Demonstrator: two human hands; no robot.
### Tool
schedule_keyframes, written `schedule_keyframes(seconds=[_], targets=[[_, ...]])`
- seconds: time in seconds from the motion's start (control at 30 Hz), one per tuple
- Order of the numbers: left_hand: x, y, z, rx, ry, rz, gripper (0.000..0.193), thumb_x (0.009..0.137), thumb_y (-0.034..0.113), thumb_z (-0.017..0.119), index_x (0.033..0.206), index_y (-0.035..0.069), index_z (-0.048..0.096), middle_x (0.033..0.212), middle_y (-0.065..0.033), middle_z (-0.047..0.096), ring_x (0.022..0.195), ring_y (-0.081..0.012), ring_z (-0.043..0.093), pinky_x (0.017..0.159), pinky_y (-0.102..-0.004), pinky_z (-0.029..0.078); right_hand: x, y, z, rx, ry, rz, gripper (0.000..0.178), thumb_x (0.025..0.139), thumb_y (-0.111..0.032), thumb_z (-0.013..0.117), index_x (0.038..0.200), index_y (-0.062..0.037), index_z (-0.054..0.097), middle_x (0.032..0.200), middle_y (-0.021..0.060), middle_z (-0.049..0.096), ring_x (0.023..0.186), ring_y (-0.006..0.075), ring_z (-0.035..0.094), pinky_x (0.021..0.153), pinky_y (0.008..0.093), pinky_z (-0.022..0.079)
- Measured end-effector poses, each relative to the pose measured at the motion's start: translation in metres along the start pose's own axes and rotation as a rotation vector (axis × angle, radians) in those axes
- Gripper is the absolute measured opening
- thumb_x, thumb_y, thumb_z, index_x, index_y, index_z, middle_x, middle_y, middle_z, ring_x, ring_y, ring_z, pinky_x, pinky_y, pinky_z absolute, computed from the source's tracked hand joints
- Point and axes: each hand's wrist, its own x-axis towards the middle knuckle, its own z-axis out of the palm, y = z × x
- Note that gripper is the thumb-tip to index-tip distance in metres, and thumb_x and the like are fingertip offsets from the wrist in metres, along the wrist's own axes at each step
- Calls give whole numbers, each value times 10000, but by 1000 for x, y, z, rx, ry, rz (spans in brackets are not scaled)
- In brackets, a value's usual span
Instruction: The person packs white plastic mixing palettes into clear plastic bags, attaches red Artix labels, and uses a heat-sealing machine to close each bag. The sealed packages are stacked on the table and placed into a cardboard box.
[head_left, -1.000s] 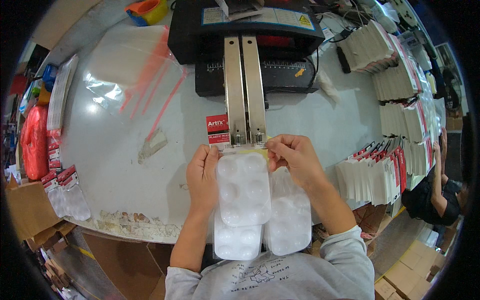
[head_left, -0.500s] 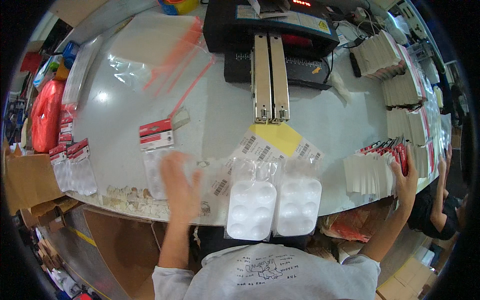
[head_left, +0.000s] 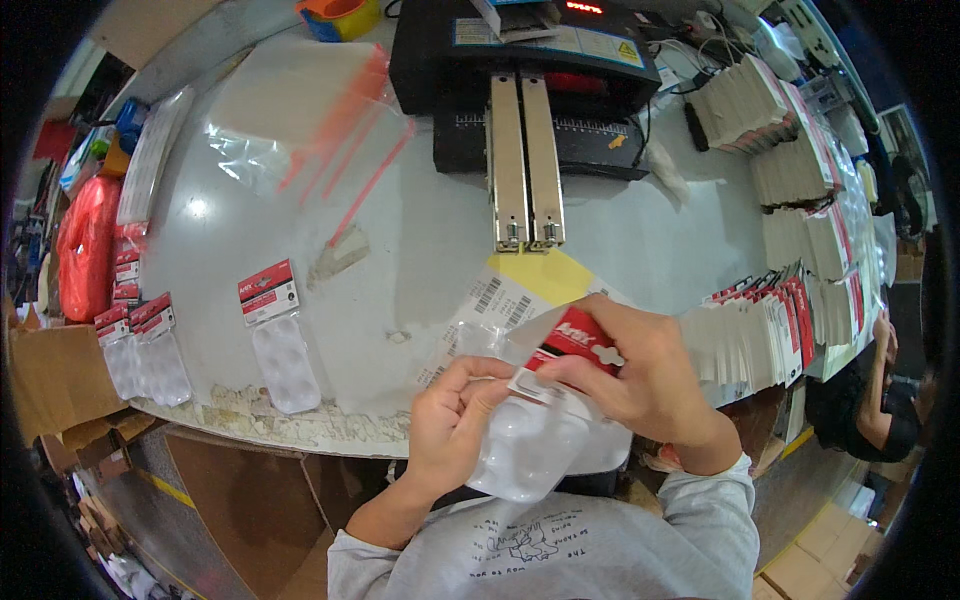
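Observation:
At the near edge of the table, my left hand [head_left: 455, 425] pinches the top of a clear bag with a white six-well palette [head_left: 525, 455] in it. My right hand [head_left: 645, 375] grips a red and white header card [head_left: 572, 338] by its red end, over the mouth of that bag. The card's white lower end reaches the fingers of my left hand. Partly hidden behind this bag, under my right hand, lies a second bagged palette [head_left: 608, 447]. Off to the left, a bagged palette with its card on top [head_left: 284, 365] lies on the table.
A black machine with two metal rails [head_left: 527, 165] stands at the back centre, a yellow sheet and barcode labels [head_left: 487, 297] below it. Header card stacks [head_left: 750, 335] line the right. Clear bags [head_left: 275, 110] lie back left, carded palettes [head_left: 150, 350] far left. Another person's arm [head_left: 880, 380] shows at right.
My left hand has left the carded palette on the left and taken the nearer bag. My right hand has come from the card stack to the middle with a header card.

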Motion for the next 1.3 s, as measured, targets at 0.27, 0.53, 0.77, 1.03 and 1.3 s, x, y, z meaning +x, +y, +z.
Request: schedule_keyframes(seconds=[0.27, 0.53, 0.77, 1.03, 1.3], targets=[[4, 2, 1, 254, 34, 107, 131, 927, 98, 549, 893, -23, 585, 763, -42, 650, 677, -65, 546, 614, -205, 432, 11, 1, 10, -125, -76, -79, 325, 735, -256, 768, 822, -16, 566, 661, 136, 603, 532, 309, 586, 481, 339, 444], [2, -1, 4, 411, 166, 229, 137, 908, 136, 590, 887, 8, 635, 614, -38, 578, 551, -63, 481, 511, -240, 398, 14, 11, 10, -104, 3, -237, 347, 802, -325, 687, 882, -7, 571, 690, 123, 597, 571, 259, 602, 481, 352, 458], [10, -4, 2, 226, 362, 222, 215, 942, 152, 549, 886, -37, 633, 735, -2, 604, 678, -51, 465, 611, -193, 382, -16, 34, -6, 601, -275, 634, 191, 850, -155, 667, 842, 35, 685, 729, 78, 662, 604, 95, 615, 494, 220, 468], [9, 1, -1, 317, 308, 158, 267, 961, 200, 513, 845, -28, 590, 684, -34, 585, 625, -77, 456, 585, -233, 385, -33, 51, 6, 804, -245, 556, 171, 884, -119, 598, 843, 41, 644, 713, 71, 642, 603, 105, 617, 494, 219, 475], [92, -10, -7, 526, 319, 197, 353, 989, 255, 419, 779, -23, 474, 657, -124, 498, 617, -149, 415, 612, -291, 397, 32, 78, 35, 967, 23, 634, 197, 888, -155, 582, 810, 18, 632, 648, 49, 597, 508, 108, 557, 474, 227, 446]])
